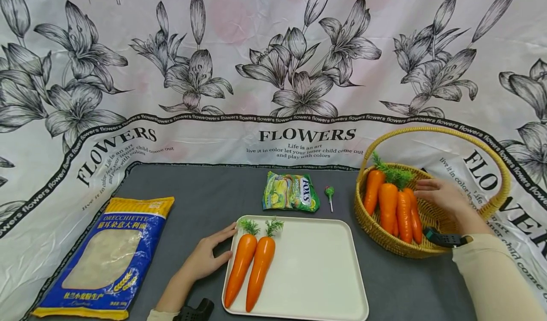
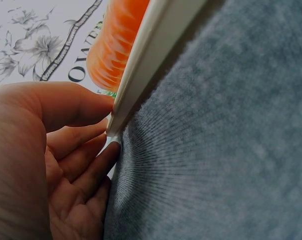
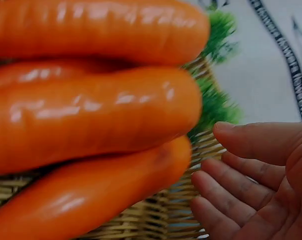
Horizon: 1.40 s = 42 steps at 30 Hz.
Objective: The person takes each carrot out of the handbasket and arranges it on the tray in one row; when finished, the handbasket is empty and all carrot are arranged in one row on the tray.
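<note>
Head view, with both wrist views. The cream tray (image 1: 316,269) lies on the grey table (image 1: 205,202) and serves as landmark. The left hand (image 1: 207,257) rests flat at the tray's left rim, fingers straight, fingertips (image 2: 108,131) touching the rim near its far-left corner; its grip holds nothing. Two carrots (image 1: 252,266) lie side by side on the tray's left part, leaves pointing away from the person. Right of the tray stands a wicker basket (image 1: 384,238) holding four carrots (image 1: 395,207). The right hand (image 1: 442,195) hovers inside the basket, just beside these carrots, fingers (image 3: 230,182) relaxed and spread, its grip open and empty. Beyond the tray lie a green candy packet (image 1: 290,192) and a lollipop (image 1: 329,195). Well left of the tray lies a blue pasta bag (image 1: 108,259).
</note>
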{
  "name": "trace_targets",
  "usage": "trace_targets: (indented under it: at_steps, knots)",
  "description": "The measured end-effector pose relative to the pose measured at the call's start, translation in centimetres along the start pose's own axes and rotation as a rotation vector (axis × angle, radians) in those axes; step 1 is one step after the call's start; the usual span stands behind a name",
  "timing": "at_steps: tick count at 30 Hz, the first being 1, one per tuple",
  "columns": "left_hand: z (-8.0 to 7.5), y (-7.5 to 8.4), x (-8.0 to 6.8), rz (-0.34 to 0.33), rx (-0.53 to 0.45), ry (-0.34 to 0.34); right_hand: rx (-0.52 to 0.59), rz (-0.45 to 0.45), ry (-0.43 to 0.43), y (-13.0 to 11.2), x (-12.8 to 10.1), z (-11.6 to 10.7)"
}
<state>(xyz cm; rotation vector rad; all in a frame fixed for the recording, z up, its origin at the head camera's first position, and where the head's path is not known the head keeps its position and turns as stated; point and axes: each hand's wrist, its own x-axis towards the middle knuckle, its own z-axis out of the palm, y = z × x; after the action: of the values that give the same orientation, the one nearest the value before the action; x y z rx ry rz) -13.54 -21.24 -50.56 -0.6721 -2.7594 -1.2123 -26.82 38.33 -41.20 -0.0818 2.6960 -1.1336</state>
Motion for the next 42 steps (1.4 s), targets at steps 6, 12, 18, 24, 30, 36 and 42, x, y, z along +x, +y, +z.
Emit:
trace_targets:
  at_steps: [6,12,18,24,30,36,42]
  knots:
    - [0.0,0.0,-0.1,-0.014,0.006,-0.006,0.0,-0.006,-0.052,1.4,0.9,0.6]
    - [-0.1,0.0,0.0,-0.034,-0.008,-0.013,0.178,0.051,-0.126,1.9,1.5,1.3]
    - [0.0,-0.1,-0.1,-0.013,0.004,0.003,0.2,0.028,-0.144,1.9,1.4,1.7]
    - [0.1,-0.2,0.0,-0.001,0.01,0.005,0.152,-0.019,-0.145,2.0,1.2,1.8]
    - [0.1,-0.2,0.1,-0.011,0.01,-0.003,0.145,-0.012,-0.15,1.8,1.1,2.1]
    - [0.1,-0.1,0.1,-0.022,0.006,-0.006,0.11,-0.02,-0.098,1.8,1.1,2.1]
    - [0.1,-0.1,0.1,-0.013,0.008,0.004,0.065,-0.018,-0.013,1.8,1.0,1.9]
